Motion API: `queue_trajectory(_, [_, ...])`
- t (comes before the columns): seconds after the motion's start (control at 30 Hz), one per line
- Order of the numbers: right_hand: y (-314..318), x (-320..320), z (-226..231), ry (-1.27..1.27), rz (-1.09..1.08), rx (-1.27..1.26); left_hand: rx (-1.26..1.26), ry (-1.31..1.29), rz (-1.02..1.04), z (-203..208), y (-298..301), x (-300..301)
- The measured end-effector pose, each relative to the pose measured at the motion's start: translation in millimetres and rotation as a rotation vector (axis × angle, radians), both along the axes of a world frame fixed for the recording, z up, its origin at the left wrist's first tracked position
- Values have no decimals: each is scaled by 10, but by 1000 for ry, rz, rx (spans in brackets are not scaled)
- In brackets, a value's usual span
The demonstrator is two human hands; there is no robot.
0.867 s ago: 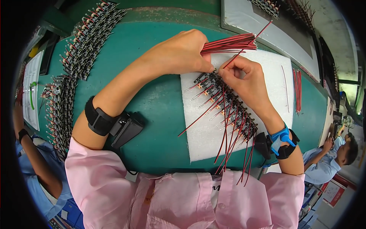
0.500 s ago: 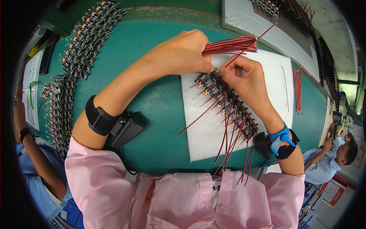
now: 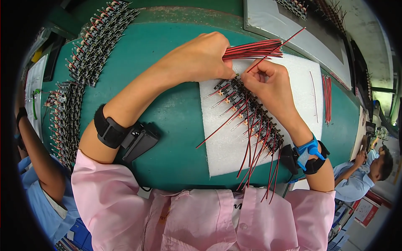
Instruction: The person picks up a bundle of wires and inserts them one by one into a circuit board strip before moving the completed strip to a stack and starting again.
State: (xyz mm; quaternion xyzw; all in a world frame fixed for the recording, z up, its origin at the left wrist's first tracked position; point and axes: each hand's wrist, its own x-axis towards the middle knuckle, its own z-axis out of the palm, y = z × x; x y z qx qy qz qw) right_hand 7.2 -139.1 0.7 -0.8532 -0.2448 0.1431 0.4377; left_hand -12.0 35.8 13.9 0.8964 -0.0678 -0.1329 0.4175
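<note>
My left hand (image 3: 213,58) is closed around a bundle of red-and-black wires (image 3: 253,49) that sticks out to its right. Its thumb and fingertips reach the far end of a row of small black circuit boards (image 3: 251,111). Pinched in my right hand (image 3: 268,79), beside that same end, is a single red-and-black wire (image 3: 294,37) slanting up past the bundle. Fingers hide its lower tip, so contact with a board cannot be made out. Several long wires trail from the row toward me. The row lies across a white foam sheet (image 3: 222,154).
Rows of similar boards (image 3: 100,42) stand at the left, with another row (image 3: 67,121) nearer me. A loose wire (image 3: 313,96) lies on the foam; more wires (image 3: 327,100) lie beside it. A metal-edged box (image 3: 293,37) borders the far right. Co-workers sit on both sides.
My hands hold nearly the same pose; the single wire in my right hand has shifted slightly. At the left, the co-worker's arm has moved.
</note>
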Motion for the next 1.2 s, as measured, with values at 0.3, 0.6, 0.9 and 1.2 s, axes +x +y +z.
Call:
queue_trajectory(0.3, [3, -7, -14, -7, -31, 2, 14, 4, 3, -24, 1, 14])
queue_trajectory(0.6, [6, -25, 12, -87, -7, -28, -53, 9, -7, -55, 28, 21])
queue_trajectory(0.9, [-15, -36, 56, -164, 69, -34, -29, 26, -10, -84, 34, 58])
queue_trajectory(1.2, [74, -124, 205, -256, 168, -125, -528, 169, 251, -24, 238, 90])
